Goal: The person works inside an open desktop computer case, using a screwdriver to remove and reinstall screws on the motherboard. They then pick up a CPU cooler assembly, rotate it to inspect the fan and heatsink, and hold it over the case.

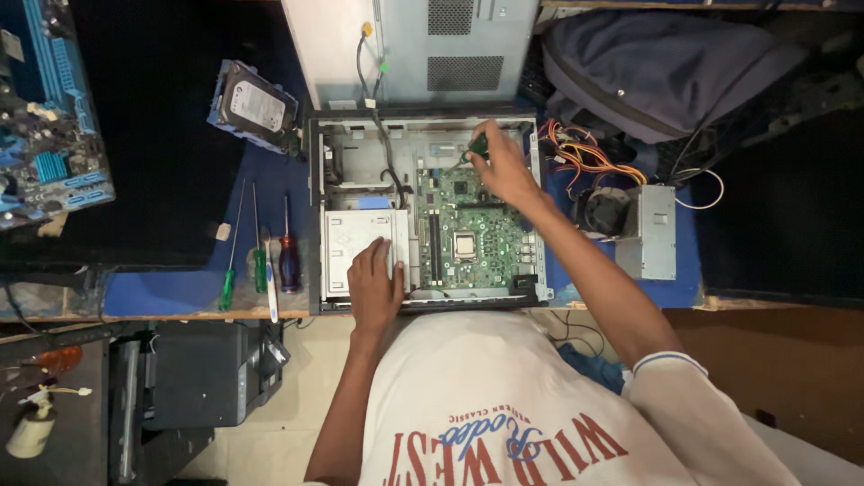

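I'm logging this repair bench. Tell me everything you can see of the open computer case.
The case is a grey metal desktop box lying flat on a blue mat, its side panel off. Inside sit a green motherboard with a bare processor socket, a silver drive cage and black cables. The left hand rests on the cage; the right hand holds a green-handled screwdriver over the board's far edge.
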